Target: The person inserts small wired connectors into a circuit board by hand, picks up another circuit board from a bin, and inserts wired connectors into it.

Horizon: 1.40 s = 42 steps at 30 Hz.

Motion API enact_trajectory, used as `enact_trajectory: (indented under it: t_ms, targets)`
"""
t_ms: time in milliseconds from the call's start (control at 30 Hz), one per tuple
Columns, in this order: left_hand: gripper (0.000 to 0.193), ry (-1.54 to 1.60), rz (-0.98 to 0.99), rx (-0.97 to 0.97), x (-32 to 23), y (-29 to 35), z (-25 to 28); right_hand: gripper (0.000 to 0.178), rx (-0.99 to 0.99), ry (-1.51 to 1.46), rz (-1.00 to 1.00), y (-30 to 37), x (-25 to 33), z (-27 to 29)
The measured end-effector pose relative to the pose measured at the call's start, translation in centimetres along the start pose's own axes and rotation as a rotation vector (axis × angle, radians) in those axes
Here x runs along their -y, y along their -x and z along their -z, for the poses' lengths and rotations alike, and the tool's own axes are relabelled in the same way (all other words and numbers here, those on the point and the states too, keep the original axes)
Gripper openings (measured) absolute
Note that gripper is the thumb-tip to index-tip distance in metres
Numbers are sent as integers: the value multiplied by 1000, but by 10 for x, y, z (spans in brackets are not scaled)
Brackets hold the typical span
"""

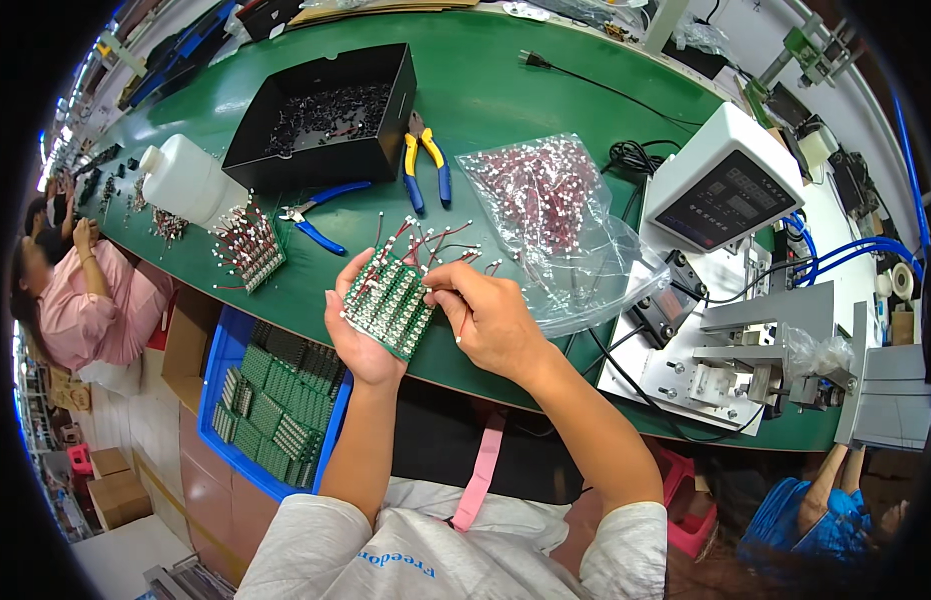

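My left hand (pixel 364 345) holds a green circuit board panel (pixel 394 312) tilted over the table's near edge. Rows of small white connectors cover the panel, and short red and black wires stick up from its far side. At the panel's right edge, my right hand (pixel 498 322) has thumb and fingers pinched on a short red wire lead with a white plug, whose end hangs below the fingers. Left of the panel, a second board (pixel 258 262) bristling with wires sits on the table. Beyond my right hand lies a clear plastic bag (pixel 546 190) of the same wire leads.
Blue-handled cutters (pixel 316 232) and yellow-blue pliers (pixel 426 165) lie near a black box (pixel 321 115) of small dark parts. A white bottle (pixel 186 180) stands left. At right is a machine with a white control box (pixel 721 175). A blue crate (pixel 214 385) holds boards below. Co-workers sit nearby.
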<state>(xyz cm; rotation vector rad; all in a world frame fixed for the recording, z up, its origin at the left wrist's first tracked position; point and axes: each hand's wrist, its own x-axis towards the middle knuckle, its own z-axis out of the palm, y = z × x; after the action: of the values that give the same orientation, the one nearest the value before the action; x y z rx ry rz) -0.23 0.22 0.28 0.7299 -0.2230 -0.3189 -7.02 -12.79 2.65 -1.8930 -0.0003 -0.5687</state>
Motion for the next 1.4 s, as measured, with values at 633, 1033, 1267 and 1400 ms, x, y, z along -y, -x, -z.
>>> enact_trajectory:
  t_ms: [633,1033,1267,1400]
  targets:
    - [59,-276,-77,24,6,6,-6,9,-26,6,-7,2,6,-7]
    - [72,-703,-274,118,5,18,-10,17,-165,219,229,-1,-2,-10]
    - [74,-820,-380,142,4,21,-12,21,-99,254,221,2,-1,-7]
    - [75,-848,-426,156,4,21,-13,23,-90,247,222,3,1,-5]
